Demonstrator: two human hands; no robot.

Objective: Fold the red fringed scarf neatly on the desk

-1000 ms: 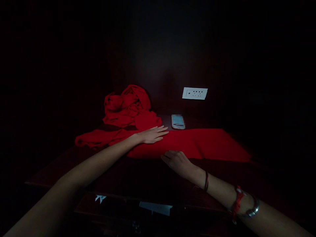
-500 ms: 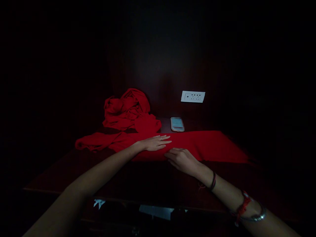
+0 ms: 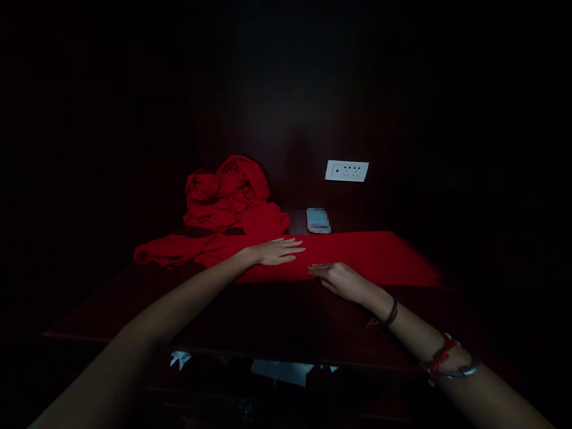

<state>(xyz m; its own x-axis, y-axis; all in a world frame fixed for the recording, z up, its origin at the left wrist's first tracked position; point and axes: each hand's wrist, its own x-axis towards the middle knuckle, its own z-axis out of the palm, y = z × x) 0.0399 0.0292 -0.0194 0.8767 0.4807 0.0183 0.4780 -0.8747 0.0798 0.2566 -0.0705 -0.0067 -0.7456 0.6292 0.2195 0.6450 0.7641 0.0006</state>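
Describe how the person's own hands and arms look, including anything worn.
No sleeves or gloves show. The left hand wears a thin, shiny ring. Behind the right hand is a dark cord with loose reddish ends; farther up sit a red band with pale bits and a silvery bangle.

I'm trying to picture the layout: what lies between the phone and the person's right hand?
A flat stretch of red cloth lies between the phone and the right hand, as the head view shows.
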